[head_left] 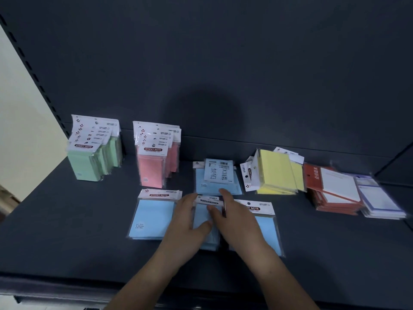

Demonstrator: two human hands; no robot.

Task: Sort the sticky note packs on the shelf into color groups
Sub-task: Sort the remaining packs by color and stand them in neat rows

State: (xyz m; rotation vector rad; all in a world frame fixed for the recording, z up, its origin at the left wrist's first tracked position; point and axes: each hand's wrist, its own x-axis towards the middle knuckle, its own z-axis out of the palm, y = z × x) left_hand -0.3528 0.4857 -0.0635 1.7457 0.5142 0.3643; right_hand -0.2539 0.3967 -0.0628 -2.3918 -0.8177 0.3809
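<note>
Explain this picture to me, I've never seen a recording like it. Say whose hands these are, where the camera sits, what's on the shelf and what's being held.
There is no machine here. A person works with bare hands, and the only camera sits on their head, looking forward and down at a dark shelf. At the back left stand green packs and pink packs of sticky notes. Blue packs lie flat in the middle, with yellow packs to their right. At the far right are red-backed pads and purple-edged pads. The left hand and right hand together grip the middle blue pack.
</note>
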